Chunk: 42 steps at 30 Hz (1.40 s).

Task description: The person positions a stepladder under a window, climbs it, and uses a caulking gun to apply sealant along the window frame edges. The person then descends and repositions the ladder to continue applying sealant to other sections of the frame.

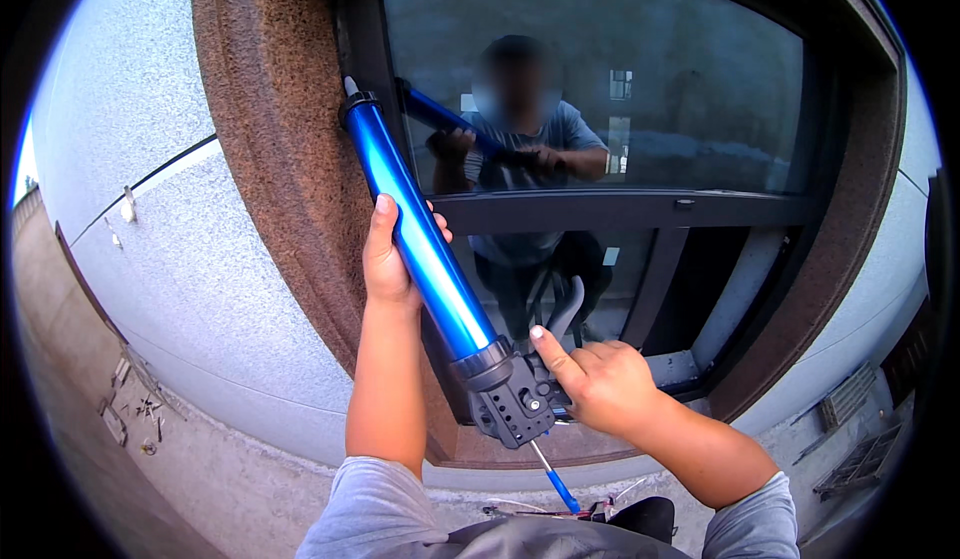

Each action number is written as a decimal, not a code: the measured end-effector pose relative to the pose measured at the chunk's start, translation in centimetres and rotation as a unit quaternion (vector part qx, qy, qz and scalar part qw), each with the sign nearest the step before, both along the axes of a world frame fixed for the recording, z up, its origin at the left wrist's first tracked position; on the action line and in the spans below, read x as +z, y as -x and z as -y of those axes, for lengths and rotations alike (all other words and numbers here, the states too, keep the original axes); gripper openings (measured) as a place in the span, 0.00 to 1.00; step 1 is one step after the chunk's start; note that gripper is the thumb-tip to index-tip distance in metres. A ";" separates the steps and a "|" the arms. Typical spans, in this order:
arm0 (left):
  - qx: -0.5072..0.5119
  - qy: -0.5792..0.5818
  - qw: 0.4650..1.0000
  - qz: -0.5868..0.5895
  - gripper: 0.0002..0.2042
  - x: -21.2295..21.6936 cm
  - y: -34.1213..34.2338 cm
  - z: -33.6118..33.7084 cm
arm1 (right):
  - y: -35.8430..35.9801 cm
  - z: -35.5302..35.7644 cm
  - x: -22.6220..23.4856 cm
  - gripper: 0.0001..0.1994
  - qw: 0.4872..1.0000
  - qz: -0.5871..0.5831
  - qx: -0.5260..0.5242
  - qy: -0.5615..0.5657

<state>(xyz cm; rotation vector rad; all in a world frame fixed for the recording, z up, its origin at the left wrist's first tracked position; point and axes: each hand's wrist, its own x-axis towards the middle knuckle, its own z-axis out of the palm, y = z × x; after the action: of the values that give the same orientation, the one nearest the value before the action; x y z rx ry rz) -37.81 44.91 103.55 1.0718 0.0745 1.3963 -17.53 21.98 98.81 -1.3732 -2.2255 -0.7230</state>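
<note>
A caulking gun (425,244) with a shiny blue barrel slants across the view. Its pale nozzle (350,86) points up to the joint where the dark window frame (366,49) meets the brown stone surround (265,109); whether it touches cannot be made out. My left hand (395,254) is wrapped round the middle of the barrel. At the black rear housing (510,399), my right hand (600,379) is closed about the handle, with the thumb raised along it. The handle is mostly hidden by the fingers. A rod with a blue end (562,491) sticks out behind.
Dark window glass (700,89) reflects a person holding the gun. Below it, a lower pane stands beside a narrow dark opening (695,289). Pale wall panels (130,249) flank the surround. Small debris (145,414) lies on the ground at left, and metal racks (865,449) at right.
</note>
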 end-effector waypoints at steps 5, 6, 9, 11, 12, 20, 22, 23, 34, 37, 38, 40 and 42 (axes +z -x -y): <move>-0.127 0.009 0.984 0.122 0.29 0.4 -0.4 0.8 | 0.1 1.2 1.1 0.47 1.000 0.011 -0.009 0.015; -0.172 0.009 0.974 0.147 0.28 0.1 -0.5 0.6 | 0.2 1.6 1.4 0.47 1.000 0.012 -0.013 0.023; -0.222 0.002 0.960 0.169 0.27 -0.1 -0.8 0.8 | -0.1 2.2 2.1 0.46 0.999 -0.003 -0.011 0.044; -0.207 0.008 0.967 0.146 0.26 -0.3 -0.7 1.6 | -1.2 2.6 2.4 0.43 0.998 -0.039 0.014 0.054; -0.191 0.016 0.973 0.127 0.26 -0.5 -0.7 2.4 | -1.9 3.0 2.5 0.47 0.994 -0.068 0.020 0.079; -0.390 0.084 0.917 -0.004 0.32 -12.8 -3.2 9.7 | -9.6 13.8 -15.9 0.13 0.584 -0.786 0.122 0.163; -0.358 0.065 0.931 -0.029 0.33 -17.1 -3.0 11.8 | -9.3 16.0 -18.5 0.13 0.388 -0.890 0.105 0.214; -0.319 0.043 0.946 -0.044 0.34 -19.3 -3.1 12.6 | -9.0 16.6 -20.0 0.14 0.338 -0.914 0.053 0.218; -0.315 0.054 0.918 -0.235 0.25 -24.9 -4.8 16.2 | -0.9 14.4 -35.0 0.30 0.311 -0.738 -0.209 0.561; -0.301 0.076 0.911 -0.273 0.26 -25.6 -4.8 15.6 | -0.1 13.8 -36.5 0.31 0.354 -0.697 -0.228 0.581; -0.290 0.074 0.908 -0.294 0.26 -25.8 -4.7 15.5 | -0.5 14.2 -40.1 0.31 0.433 -0.653 -0.252 0.567; -0.263 0.080 0.905 -0.325 0.28 -26.9 -4.4 15.4 | -1.1 15.5 -43.9 0.31 0.482 -0.598 -0.320 0.555; -0.246 0.076 0.895 -0.364 0.28 -28.8 -3.9 14.8 | -2.3 17.6 -47.8 0.31 0.493 -0.550 -0.395 0.547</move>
<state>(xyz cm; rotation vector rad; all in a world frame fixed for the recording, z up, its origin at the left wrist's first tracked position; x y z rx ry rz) -33.90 30.07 74.73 1.3185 0.4199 0.4755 -15.20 4.41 50.98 -2.3250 -0.6384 1.4130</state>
